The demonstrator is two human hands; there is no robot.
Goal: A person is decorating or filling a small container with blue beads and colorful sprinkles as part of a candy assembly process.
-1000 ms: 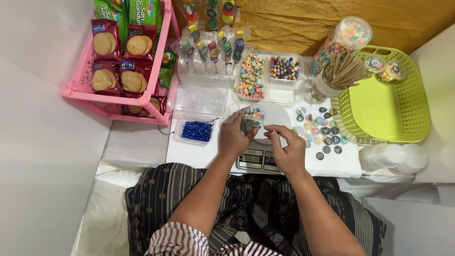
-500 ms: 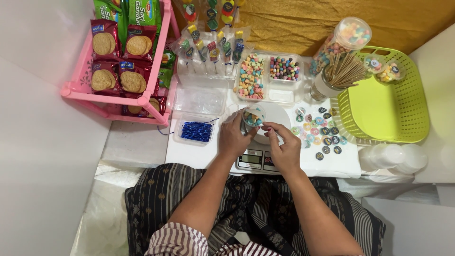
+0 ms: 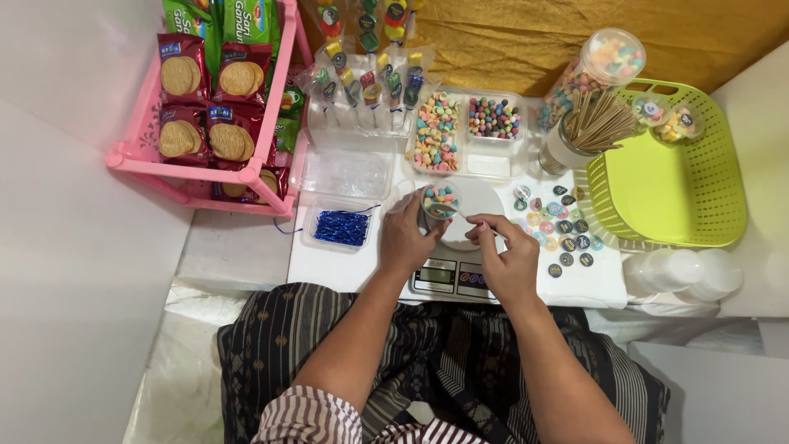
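Over the kitchen scale (image 3: 460, 275), the left hand (image 3: 408, 241) has brought the small candy cup (image 3: 440, 201) upright, fingers wrapped round it, while the right hand (image 3: 507, 252), at three o'clock, now pinches a thin stick.

left hand (image 3: 408, 240): fingers curled in a grip, forearm bare, reaching forward
right hand (image 3: 508, 256): fingers (image 3: 485, 222) pinched together, forearm bare
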